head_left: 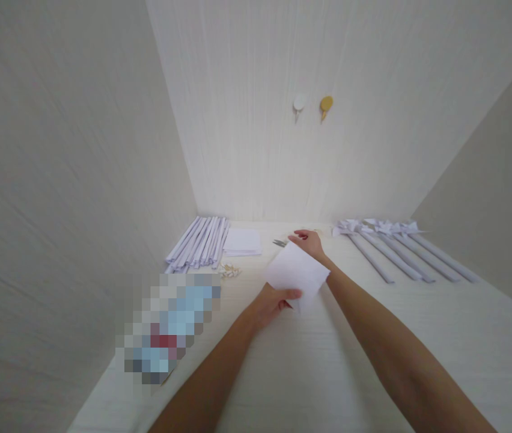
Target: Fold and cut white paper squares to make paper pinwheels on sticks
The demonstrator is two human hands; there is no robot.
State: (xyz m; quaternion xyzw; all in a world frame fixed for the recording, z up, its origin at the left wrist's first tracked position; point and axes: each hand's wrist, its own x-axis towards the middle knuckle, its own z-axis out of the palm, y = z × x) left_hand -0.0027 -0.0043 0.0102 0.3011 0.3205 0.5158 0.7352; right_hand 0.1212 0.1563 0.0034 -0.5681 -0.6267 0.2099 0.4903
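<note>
A white square sheet of paper (298,269) is pinched in my left hand (271,304), with the thumb lying on its near edge. The sheet is tilted above the table and turned cornerwise. Just beyond its far corner, my right hand (310,242) reaches over the table, fingers curved and apart. Close to those fingertips lie grey scissors (279,243), blades pointing left; their handles are hidden by the paper and hand. A stack of white paper squares (242,241) sits left of the scissors. Small pale pieces (230,270) lie in front of that stack.
Rolled white paper sticks (199,243) are piled at the back left. Several paper pinwheels on sticks (402,246) lie at the right. A blurred-out blue object (179,325) occupies the left front. White (298,104) and yellow (326,104) hooks are on the back wall.
</note>
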